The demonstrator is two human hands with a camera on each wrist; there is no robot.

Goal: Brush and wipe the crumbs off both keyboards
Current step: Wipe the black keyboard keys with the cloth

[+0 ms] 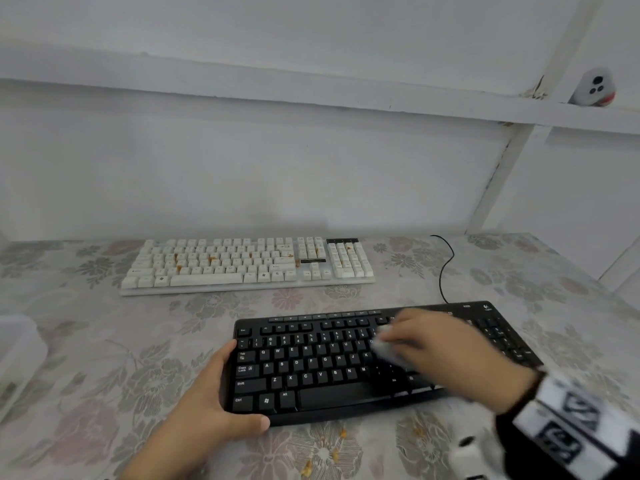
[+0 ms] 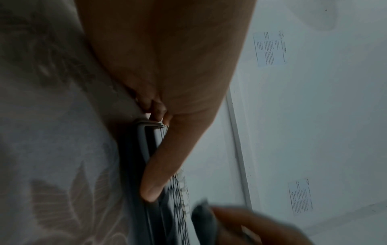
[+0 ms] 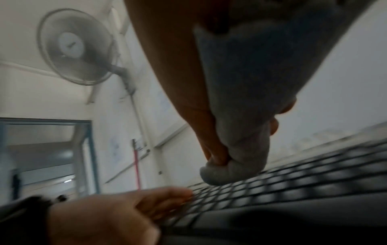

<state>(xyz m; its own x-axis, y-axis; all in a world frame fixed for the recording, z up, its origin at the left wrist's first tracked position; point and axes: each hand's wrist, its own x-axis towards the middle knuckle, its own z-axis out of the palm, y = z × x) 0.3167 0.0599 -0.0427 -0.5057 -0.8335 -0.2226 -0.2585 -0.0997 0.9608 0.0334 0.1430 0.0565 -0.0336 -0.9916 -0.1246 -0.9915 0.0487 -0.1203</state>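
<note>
grey cloth (image 3: 240, 99), bunched into a wad, is being gripped by the right hand (image 1: 446, 344), whose fingers are curling round it. the wad's lower end is touching the keys right of centre on the black keyboard (image 1: 311, 368); the right hand is blurring in the head view. the left hand (image 1: 207, 407) is clamping the black keyboard's left end, with the thumb (image 2: 159, 174) lying along the near front edge and the fingers wrapping the far left corner. the black keyboard is lying flat on the floral tablecloth (image 1: 104, 358), closest to the person. orange crumbs (image 1: 332, 452) are lying on the tablecloth just in front of the black keyboard. the white keyboard (image 1: 242, 265) is lying further back, apart from the black one, near the wall, with orange crumbs scattered among its keys. a black cable (image 1: 445, 268) is running past the white keyboard's right end toward the black keyboard's rear edge. a translucent container (image 1: 17, 355) is sitting at the table's left edge.
</note>
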